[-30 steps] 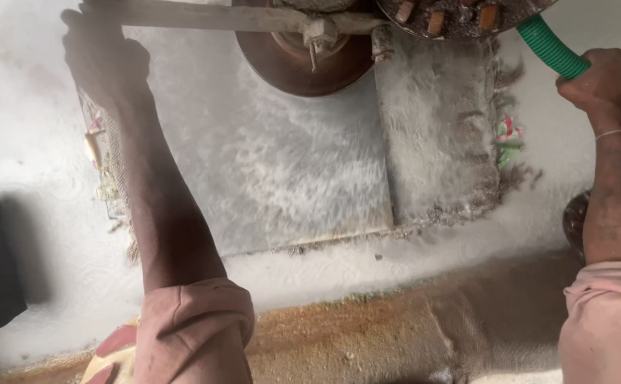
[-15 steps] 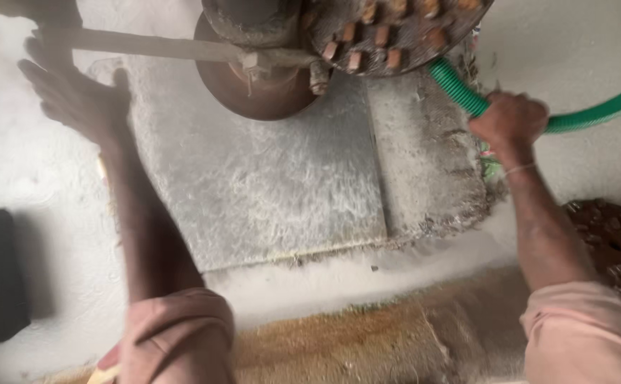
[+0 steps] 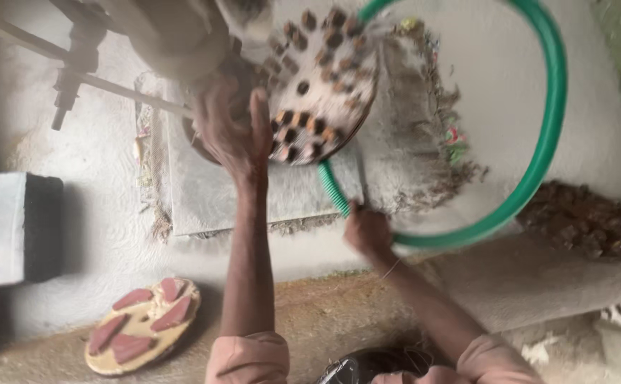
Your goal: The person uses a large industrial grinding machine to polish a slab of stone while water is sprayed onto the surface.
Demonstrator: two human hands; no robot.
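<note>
My right hand [image 3: 367,231] grips a green ribbed hose [image 3: 538,163] near its end, the hose looping wide to the right and back over the top. My left hand [image 3: 233,131] reaches up with fingers spread against the underside of a tilted machine, beside its round grinding disc [image 3: 321,85] studded with several small brown blocks. Whether the left hand grips anything is blurred. A grey stone slab [image 3: 204,192] lies flat on the wet white floor beneath the disc.
A metal rod [image 3: 76,67] of the machine runs across the upper left. A dark block [image 3: 12,227] stands at the left. A round pad with red segments [image 3: 143,327] lies bottom left. A heap of brown blocks [image 3: 584,220] sits right.
The view has pulled back and swung. The grinding disc has tipped up to show its face. My left hand moved from the rod to the machine's underside; my right hand slid down the hose.
</note>
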